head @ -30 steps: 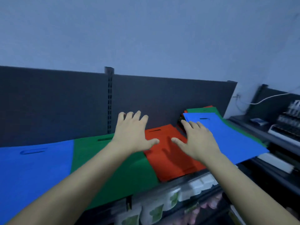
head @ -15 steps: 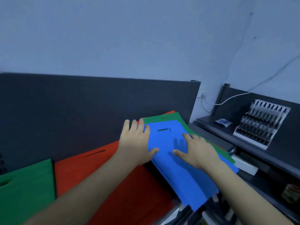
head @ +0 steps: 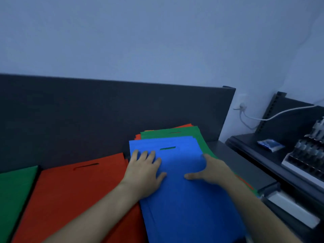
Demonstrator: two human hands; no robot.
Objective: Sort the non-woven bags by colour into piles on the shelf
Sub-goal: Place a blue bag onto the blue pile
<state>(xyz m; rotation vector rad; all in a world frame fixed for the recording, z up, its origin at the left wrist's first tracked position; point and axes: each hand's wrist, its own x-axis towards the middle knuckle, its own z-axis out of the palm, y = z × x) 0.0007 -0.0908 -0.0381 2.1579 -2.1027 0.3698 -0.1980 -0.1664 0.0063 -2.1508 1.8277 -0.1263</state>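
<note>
Head view, fingers first: how do they lie?
— The left hand (head: 145, 172) is flat, its fingers (head: 143, 155) straight and slightly spread, pressing on the left part of the blue bag (head: 184, 199). The right hand (head: 212, 171) has its thumb (head: 192, 176) stretched out towards 9 o'clock on the same bag. Its other fingers sit at the bag's right edge, and I cannot tell whether they lie flat or hook round it.

And the bag itself?
— It tops a mixed stack at 5 o'clock in the frame. A green bag (head: 198, 134) and a red bag (head: 185, 126) peek out beneath it at 12 o'clock from the hands.

What else lies on that surface?
— A red pile (head: 70, 199) at 9 o'clock from the hands, touching the stack, and a green pile (head: 14, 193) further the same way. The dark shelf (head: 245, 169) shows bare at 3 o'clock.

And the room?
— A dark back panel (head: 105, 111) rises behind the bags, with a pale wall (head: 157, 41) above. At 2 o'clock, a white cable (head: 280, 113) runs from a wall socket (head: 242, 106). A neighbouring shelf (head: 249, 146) carries a blue packet (head: 270, 145) and a blurred display rack (head: 306, 155).
</note>
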